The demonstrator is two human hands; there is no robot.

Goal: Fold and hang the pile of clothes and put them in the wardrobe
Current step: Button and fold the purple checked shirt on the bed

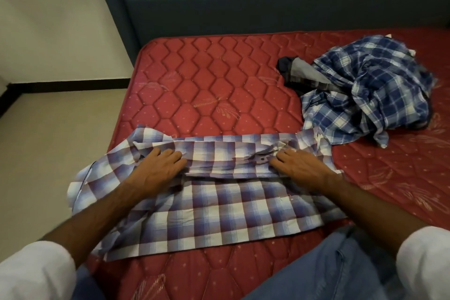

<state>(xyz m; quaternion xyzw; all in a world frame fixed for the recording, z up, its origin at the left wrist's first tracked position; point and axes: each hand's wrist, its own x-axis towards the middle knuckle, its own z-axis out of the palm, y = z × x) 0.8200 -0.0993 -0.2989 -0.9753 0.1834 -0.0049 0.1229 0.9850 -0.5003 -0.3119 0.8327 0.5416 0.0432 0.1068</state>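
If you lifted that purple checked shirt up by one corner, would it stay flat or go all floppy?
Probably floppy: the shirt already wrinkles and bunches where the left hand and right hand press it. It likely weighs little, being thin cloth lying flat on the mattress. Its fold would probably fall open.

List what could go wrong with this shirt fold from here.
1. The checked shirt has its left sleeve bunched under the left hand, so creases may get folded in.
2. Its right edge touches the blue plaid pile, and that could snag.
3. The right hand presses near the buttons, so the placket may shift.
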